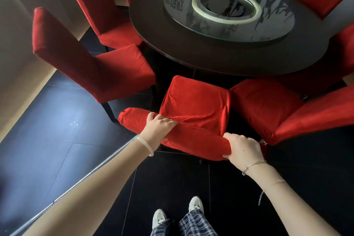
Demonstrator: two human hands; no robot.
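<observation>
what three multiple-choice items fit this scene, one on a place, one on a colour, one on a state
1. Where does the glass turntable lie?
A. on the round table
B. under it
C. on a seat

2. What colour is the cover of the chair in hand?
A. blue
B. red
C. white

3. What are the left hand and right hand doing?
A. both hang idle
B. only one grips
C. both grip the top of the chair's backrest

Key:
1 A, it sits centred on the dark tabletop.
2 B, the fabric is red all over.
3 C, the fingers of both hands curl over the backrest's top edge.
</observation>
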